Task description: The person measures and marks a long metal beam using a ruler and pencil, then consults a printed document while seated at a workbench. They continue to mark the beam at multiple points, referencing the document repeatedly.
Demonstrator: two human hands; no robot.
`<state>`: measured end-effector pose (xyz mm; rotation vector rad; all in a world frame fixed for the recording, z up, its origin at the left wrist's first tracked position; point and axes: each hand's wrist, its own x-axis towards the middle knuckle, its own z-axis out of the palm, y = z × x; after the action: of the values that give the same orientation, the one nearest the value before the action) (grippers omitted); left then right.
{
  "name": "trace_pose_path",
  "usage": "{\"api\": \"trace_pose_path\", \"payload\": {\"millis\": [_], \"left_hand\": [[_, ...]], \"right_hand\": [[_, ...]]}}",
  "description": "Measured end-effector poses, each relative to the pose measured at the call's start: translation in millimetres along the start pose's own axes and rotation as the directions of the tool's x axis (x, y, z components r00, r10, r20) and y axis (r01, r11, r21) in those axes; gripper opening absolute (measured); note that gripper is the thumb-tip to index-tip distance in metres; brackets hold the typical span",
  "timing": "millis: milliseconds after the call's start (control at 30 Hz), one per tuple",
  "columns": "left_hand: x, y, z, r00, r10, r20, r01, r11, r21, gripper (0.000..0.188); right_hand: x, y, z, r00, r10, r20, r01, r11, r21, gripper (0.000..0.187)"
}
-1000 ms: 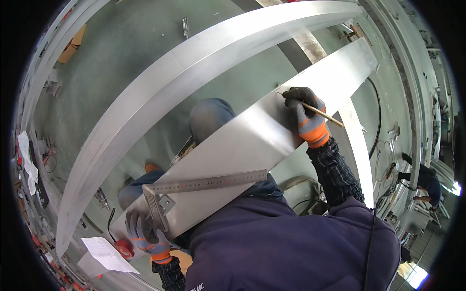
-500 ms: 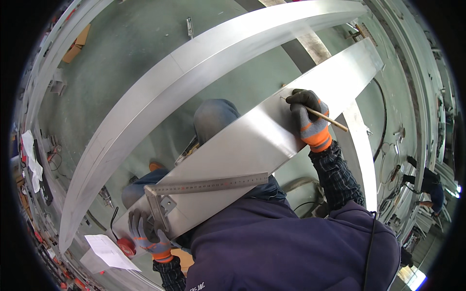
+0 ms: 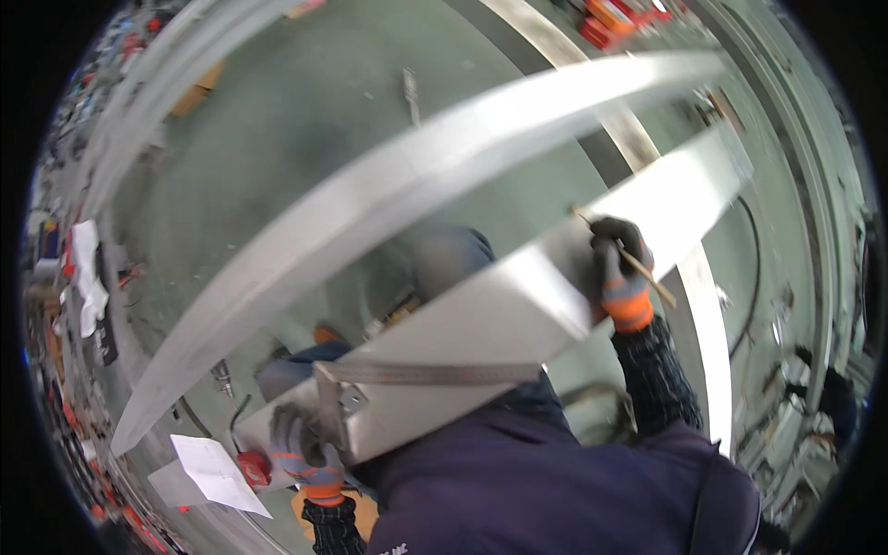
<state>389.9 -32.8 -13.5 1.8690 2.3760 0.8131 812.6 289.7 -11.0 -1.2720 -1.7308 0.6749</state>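
A long flat metal bar (image 3: 462,338) lies slantwise across my lap. My right hand (image 3: 626,273), in a grey and orange glove, is closed around a thin tan pencil (image 3: 663,293) above the bar's upper half. A metal try square (image 3: 425,373) lies across the lower half, its blade crosswise and its stock near the left hand. My left hand (image 3: 310,453), gloved alike, rests on the bar beside the stock, fingers stretched out and thumb close to the square. A red tape measure (image 3: 253,468) sits left of that hand, next to a white paper sheet (image 3: 217,474).
A large curved metal beam (image 3: 370,176) arches beyond the bar. Another metal beam (image 3: 708,324) passes beneath it at right. A red toolbox (image 3: 606,26) stands at the far edge. A dark cable (image 3: 754,268) curves over the floor. Another person (image 3: 837,402) is at far right.
The whole view has shifted and blurred, with the scene lower and farther right. The pencil in my right hand tilts more steeply. My left hand stays by the square.
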Motion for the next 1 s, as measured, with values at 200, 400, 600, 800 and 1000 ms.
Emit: {"api": "trace_pose_path", "payload": {"millis": [200,400,600,800,1000], "left_hand": [[5.4,-8.7,-4.7,0.998,0.057,-0.021,-0.056,0.997,0.059,0.048],[1.0,-11.4,0.1,0.998,0.066,-0.026,-0.064,0.995,0.073,0.053],[-7.0,-6.6,-0.4,0.998,0.036,-0.055,-0.033,0.997,0.068,0.054],[13.9,29.9,-22.9,0.993,-0.015,-0.113,0.017,1.000,0.022,0.057],[16.1,37.6,-41.7,0.997,-0.036,-0.067,0.034,0.999,-0.022,0.063]], "right_hand": [[-0.7,-3.9,9.0,0.998,-0.057,-0.035,0.054,0.996,-0.076,0.025],[4.7,-4.1,11.1,0.973,-0.229,-0.026,0.212,0.935,-0.285,0.029],[7.7,-34.7,-18.0,0.955,-0.097,0.280,0.251,0.767,-0.590,0.050],[-6.5,-11.6,-34.4,0.946,-0.104,0.306,0.293,0.675,-0.677,0.051],[-8.2,-18.6,-35.0,0.913,0.078,0.401,0.271,0.619,-0.737,0.050]]}}
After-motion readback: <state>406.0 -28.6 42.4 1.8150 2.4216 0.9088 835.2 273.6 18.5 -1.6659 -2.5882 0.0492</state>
